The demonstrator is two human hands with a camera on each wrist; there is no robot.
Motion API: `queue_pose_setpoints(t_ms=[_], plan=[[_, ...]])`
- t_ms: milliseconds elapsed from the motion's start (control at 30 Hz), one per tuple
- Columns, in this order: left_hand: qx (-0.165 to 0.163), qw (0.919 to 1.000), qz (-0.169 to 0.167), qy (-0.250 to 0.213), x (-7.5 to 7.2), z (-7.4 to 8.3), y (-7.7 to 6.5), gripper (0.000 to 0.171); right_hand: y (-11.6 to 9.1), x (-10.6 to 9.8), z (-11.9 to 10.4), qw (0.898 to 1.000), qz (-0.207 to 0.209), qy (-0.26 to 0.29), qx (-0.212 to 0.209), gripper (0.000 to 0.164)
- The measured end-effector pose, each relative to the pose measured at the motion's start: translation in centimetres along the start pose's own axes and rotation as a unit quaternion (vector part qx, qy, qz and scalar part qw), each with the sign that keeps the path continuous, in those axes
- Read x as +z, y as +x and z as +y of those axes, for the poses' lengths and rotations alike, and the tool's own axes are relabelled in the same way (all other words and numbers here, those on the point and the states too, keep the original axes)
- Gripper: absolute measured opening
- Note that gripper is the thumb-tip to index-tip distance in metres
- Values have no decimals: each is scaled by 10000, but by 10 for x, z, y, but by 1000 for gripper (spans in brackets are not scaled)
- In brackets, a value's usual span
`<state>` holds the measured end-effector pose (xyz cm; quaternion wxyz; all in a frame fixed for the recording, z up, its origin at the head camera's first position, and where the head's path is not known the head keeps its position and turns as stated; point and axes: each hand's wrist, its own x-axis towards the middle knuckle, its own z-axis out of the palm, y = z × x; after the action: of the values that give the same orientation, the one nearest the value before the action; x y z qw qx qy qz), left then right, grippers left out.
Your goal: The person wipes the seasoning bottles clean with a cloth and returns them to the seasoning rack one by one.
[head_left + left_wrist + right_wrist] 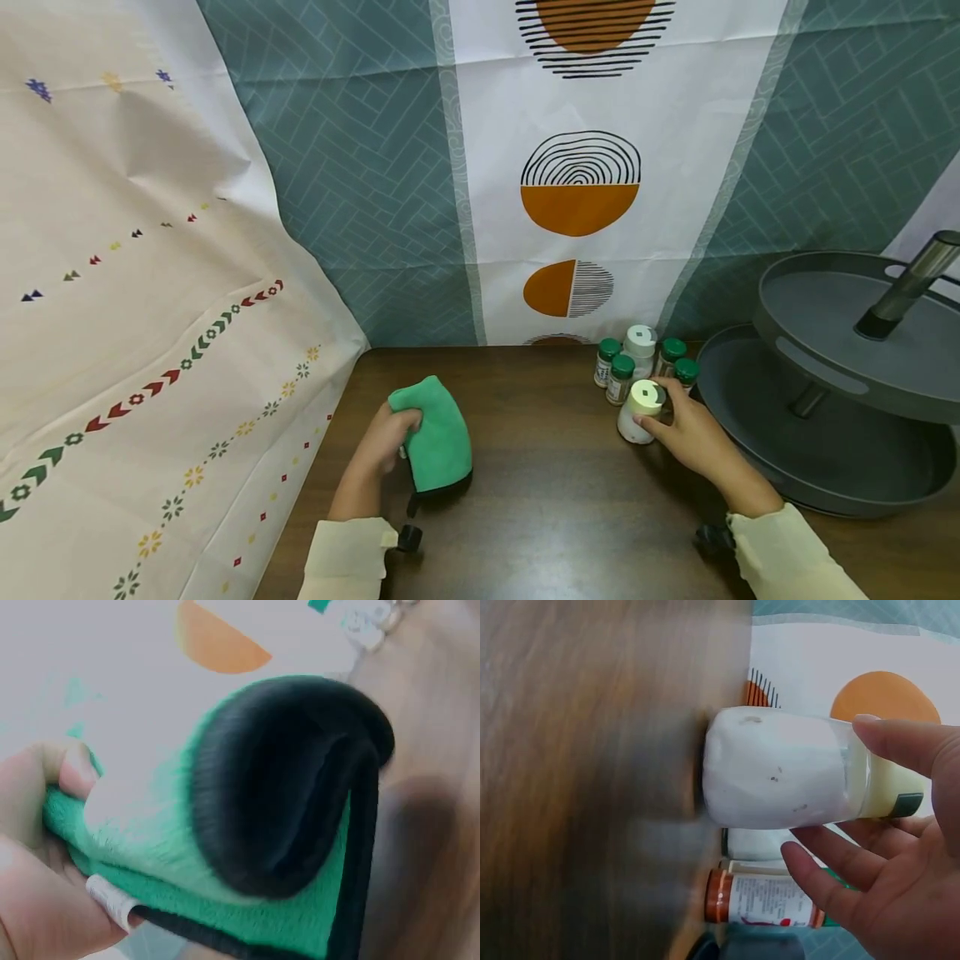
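My left hand [384, 442] grips a folded green cloth [440, 437] by its upper left side, held up over the brown table. In the left wrist view the cloth's black edging [225, 795] curls into a loop, and a small white tag [110, 898] hangs near the palm. With thumb and fingers, my right hand [697, 442] holds a jar [776, 771] around its neck and pale yellow lid. White contents fill this jar, and small dark specks mark its side. It stands in front of a cluster of other jars.
Several small green-lidded spice jars [619, 379] and a white-lidded jar [640, 343] cluster by the back edge. A dark grey two-tier tray [825, 467] with a metal post stands at the right. Patterned cloths [360, 167] hang behind and left of the wooden table [540, 517].
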<state>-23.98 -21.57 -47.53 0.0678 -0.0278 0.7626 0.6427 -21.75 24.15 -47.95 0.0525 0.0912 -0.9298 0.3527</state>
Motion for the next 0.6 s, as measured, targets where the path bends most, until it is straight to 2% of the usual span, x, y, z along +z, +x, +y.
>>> queue_pose_setpoints(t_ms=[100,300,500,600], plan=[[49,9991,-285,-322,10,10,-3,30,-2,0,-4,9999,0,154,-36,64],[279,9943,-880,-526,31,31,-10,27,-8,1,-24,9973,46,557,-473,59],[590,9838,-1562,-651,55,47,-18,17,-14,2,-58,9920,-81,954,-824,59],[676,9768,-1911,-688,66,53,-19,21,-17,3,-75,9904,-132,960,-984,61]])
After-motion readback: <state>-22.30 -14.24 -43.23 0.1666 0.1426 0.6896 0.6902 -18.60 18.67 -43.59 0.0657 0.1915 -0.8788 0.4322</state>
